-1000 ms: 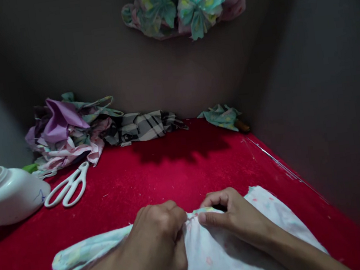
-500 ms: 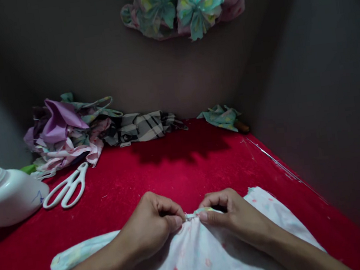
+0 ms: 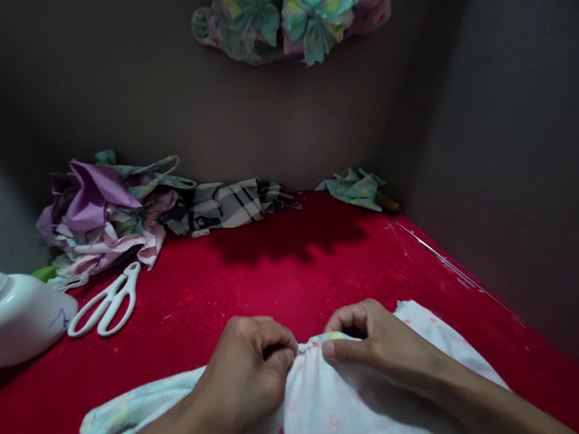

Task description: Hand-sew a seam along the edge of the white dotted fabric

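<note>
A thin white cloth, dotted with small pink-red motifs, lies loosely spread across the near edge of the red surface. Its top edge puckers into fine gathers between the two hands, with pale green and yellow patterned fabric along that edge.

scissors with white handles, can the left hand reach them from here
Probably yes: the scissors lie ahead and to the left of the left hand, with only the red surface between; it would likely first leave the edge of the spotted fabric.
</note>
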A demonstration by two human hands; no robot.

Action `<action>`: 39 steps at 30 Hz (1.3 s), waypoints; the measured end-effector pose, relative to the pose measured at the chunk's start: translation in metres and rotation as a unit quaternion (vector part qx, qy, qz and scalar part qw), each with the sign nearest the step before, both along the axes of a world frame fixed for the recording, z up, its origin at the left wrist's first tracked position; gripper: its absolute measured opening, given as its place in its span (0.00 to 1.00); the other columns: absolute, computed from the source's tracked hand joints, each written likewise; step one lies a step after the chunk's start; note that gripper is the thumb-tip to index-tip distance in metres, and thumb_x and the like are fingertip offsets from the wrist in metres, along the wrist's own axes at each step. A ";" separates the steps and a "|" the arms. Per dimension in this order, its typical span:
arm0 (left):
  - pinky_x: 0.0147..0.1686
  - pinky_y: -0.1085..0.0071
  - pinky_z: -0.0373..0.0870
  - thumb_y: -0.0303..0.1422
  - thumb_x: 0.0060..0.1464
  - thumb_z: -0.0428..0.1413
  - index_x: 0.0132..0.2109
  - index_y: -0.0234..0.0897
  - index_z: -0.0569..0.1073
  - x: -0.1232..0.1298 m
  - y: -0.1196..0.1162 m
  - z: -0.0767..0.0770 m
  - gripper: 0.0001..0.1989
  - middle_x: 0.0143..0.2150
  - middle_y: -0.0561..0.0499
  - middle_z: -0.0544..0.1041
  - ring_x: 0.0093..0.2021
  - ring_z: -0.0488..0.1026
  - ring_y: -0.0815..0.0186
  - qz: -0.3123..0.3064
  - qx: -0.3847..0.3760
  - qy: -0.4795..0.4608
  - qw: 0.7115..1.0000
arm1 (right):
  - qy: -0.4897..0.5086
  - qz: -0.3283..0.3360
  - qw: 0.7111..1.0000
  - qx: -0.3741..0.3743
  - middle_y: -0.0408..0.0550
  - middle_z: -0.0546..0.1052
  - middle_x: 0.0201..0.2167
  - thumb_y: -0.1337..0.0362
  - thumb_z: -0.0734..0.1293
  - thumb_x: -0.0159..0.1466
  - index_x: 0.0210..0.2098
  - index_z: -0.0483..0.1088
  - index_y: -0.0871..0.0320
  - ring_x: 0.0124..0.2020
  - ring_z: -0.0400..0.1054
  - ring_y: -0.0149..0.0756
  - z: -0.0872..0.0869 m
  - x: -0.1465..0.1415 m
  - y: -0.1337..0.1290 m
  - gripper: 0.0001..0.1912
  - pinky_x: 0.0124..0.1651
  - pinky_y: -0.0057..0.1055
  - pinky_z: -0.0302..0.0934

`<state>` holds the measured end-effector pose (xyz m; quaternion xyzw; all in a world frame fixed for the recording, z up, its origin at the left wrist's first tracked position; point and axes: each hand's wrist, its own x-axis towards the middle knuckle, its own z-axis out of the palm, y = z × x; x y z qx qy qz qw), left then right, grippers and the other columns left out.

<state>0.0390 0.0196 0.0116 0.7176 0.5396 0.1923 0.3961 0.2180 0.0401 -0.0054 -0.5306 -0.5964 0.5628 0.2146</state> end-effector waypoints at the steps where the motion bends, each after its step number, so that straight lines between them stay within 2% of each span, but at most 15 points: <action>1: 0.24 0.76 0.55 0.22 0.44 0.45 0.25 0.33 0.72 0.001 -0.002 0.000 0.11 0.22 0.52 0.69 0.24 0.64 0.71 -0.015 0.033 0.023 0.999 | -0.009 -0.001 1.000 0.009 0.41 0.64 0.15 0.66 0.65 0.47 0.20 0.68 0.64 0.19 0.55 0.25 0.000 -0.001 -0.001 0.06 0.21 0.22 0.48; 6: 0.21 0.74 0.51 0.23 0.45 0.46 0.23 0.32 0.67 0.005 -0.016 -0.007 0.08 0.22 0.50 0.65 0.22 0.61 0.70 -0.047 0.169 0.129 0.976 | -0.033 -0.012 0.998 0.054 0.45 0.70 0.19 0.67 0.64 0.48 0.20 0.70 0.64 0.22 0.61 0.30 -0.001 -0.006 -0.007 0.06 0.24 0.23 0.53; 10: 0.21 0.73 0.50 0.23 0.46 0.46 0.25 0.33 0.66 0.007 -0.022 -0.012 0.07 0.23 0.50 0.66 0.21 0.60 0.70 -0.053 0.184 0.137 0.972 | -0.047 -0.017 0.997 0.064 0.47 0.72 0.19 0.66 0.63 0.49 0.20 0.71 0.63 0.23 0.62 0.31 -0.002 -0.008 -0.008 0.07 0.25 0.24 0.54; 13: 0.24 0.74 0.54 0.24 0.47 0.46 0.25 0.33 0.68 0.005 -0.017 -0.009 0.08 0.23 0.50 0.67 0.24 0.63 0.70 -0.014 0.138 0.081 0.987 | -0.032 -0.012 0.998 0.046 0.46 0.71 0.19 0.66 0.64 0.48 0.20 0.70 0.64 0.22 0.61 0.30 -0.001 -0.005 -0.004 0.06 0.24 0.24 0.54; 16: 0.26 0.76 0.56 0.23 0.45 0.46 0.27 0.33 0.71 0.002 -0.007 -0.005 0.09 0.24 0.52 0.70 0.26 0.65 0.70 0.013 0.040 -0.002 0.999 | 0.009 -0.007 1.000 0.019 0.43 0.67 0.16 0.66 0.64 0.47 0.19 0.69 0.64 0.21 0.58 0.28 -0.001 -0.002 0.000 0.06 0.23 0.24 0.51; 20: 0.23 0.77 0.55 0.22 0.41 0.48 0.25 0.31 0.72 0.000 0.004 -0.004 0.08 0.21 0.54 0.67 0.24 0.61 0.72 0.033 -0.104 -0.093 0.990 | 0.072 0.016 0.997 -0.012 0.41 0.64 0.16 0.66 0.65 0.47 0.20 0.68 0.64 0.20 0.55 0.26 -0.003 0.001 0.002 0.06 0.23 0.23 0.49; 22: 0.21 0.77 0.52 0.23 0.40 0.48 0.24 0.29 0.72 0.000 0.007 -0.004 0.08 0.19 0.55 0.64 0.21 0.57 0.73 0.042 -0.144 -0.113 0.982 | 0.095 0.025 0.995 -0.022 0.41 0.63 0.16 0.66 0.65 0.47 0.20 0.68 0.64 0.20 0.54 0.26 -0.004 0.001 0.002 0.06 0.23 0.23 0.47; 28: 0.18 0.77 0.48 0.22 0.38 0.49 0.22 0.28 0.72 0.001 0.008 -0.007 0.07 0.16 0.56 0.60 0.18 0.53 0.75 0.036 -0.151 -0.155 0.976 | 0.126 0.035 0.991 -0.028 0.39 0.60 0.14 0.67 0.64 0.47 0.19 0.67 0.64 0.19 0.51 0.24 -0.007 0.000 0.000 0.05 0.22 0.23 0.45; 33: 0.17 0.78 0.50 0.25 0.42 0.49 0.23 0.29 0.71 0.009 0.006 -0.010 0.07 0.14 0.57 0.61 0.17 0.55 0.75 0.038 -0.164 -0.153 0.974 | 0.100 0.018 0.995 -0.024 0.41 0.65 0.17 0.67 0.65 0.45 0.20 0.69 0.64 0.21 0.55 0.26 -0.006 -0.003 -0.003 0.05 0.24 0.24 0.49; 35: 0.18 0.78 0.53 0.26 0.44 0.49 0.27 0.31 0.72 0.010 0.005 -0.008 0.07 0.16 0.56 0.63 0.18 0.58 0.74 0.039 -0.115 -0.120 0.985 | 0.090 0.009 0.996 -0.018 0.43 0.66 0.18 0.66 0.66 0.45 0.20 0.69 0.64 0.22 0.57 0.27 -0.005 -0.004 -0.003 0.05 0.25 0.24 0.50; 37: 0.22 0.77 0.56 0.26 0.46 0.49 0.33 0.33 0.72 0.009 0.004 -0.005 0.08 0.22 0.54 0.68 0.22 0.62 0.72 0.044 -0.002 -0.080 0.996 | 0.090 0.004 0.996 -0.017 0.42 0.66 0.17 0.66 0.65 0.46 0.21 0.69 0.64 0.21 0.57 0.27 -0.005 -0.004 -0.003 0.06 0.25 0.24 0.50; 39: 0.25 0.76 0.58 0.25 0.47 0.49 0.35 0.34 0.71 0.008 0.003 -0.001 0.09 0.29 0.51 0.69 0.26 0.64 0.71 0.039 0.112 -0.060 0.991 | 0.094 0.004 0.995 -0.015 0.42 0.66 0.17 0.65 0.65 0.47 0.21 0.69 0.65 0.21 0.56 0.27 -0.006 -0.004 -0.002 0.07 0.25 0.24 0.50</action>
